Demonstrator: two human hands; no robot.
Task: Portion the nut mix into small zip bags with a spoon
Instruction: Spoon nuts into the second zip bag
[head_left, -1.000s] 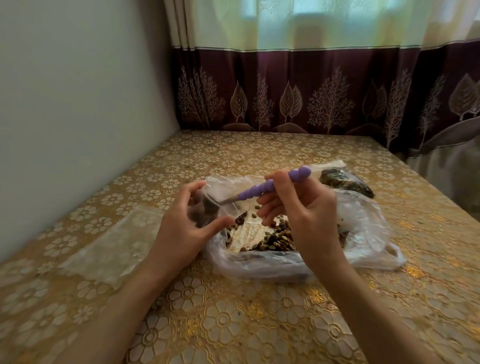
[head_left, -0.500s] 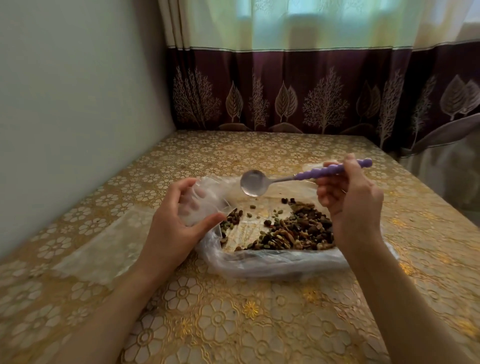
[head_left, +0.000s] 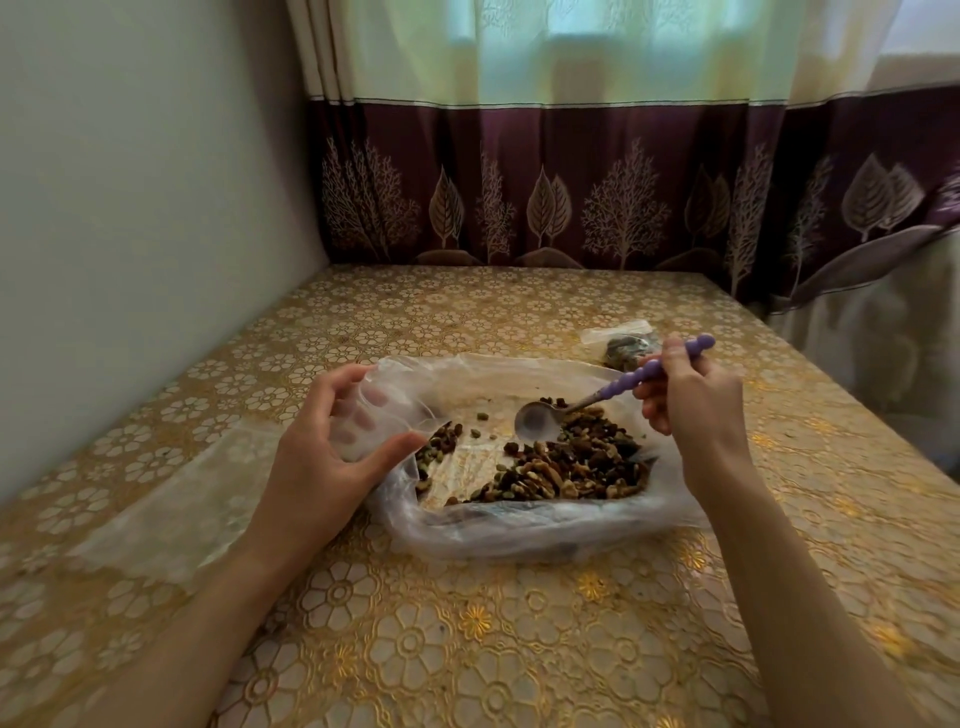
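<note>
Soft daylight comes through the pale upper curtain (head_left: 597, 47) at the back, leaving the room fairly dim and warm-toned. The table (head_left: 519, 649) cloth's gold pattern gives small glints near the front. Shadows are faint and diffuse. Wide-angle bending curves the wall (head_left: 130, 208) and edges; the corners look slightly soft

head view | worn on person's head | faces forward and down | close over table (head_left: 467, 649)
</note>
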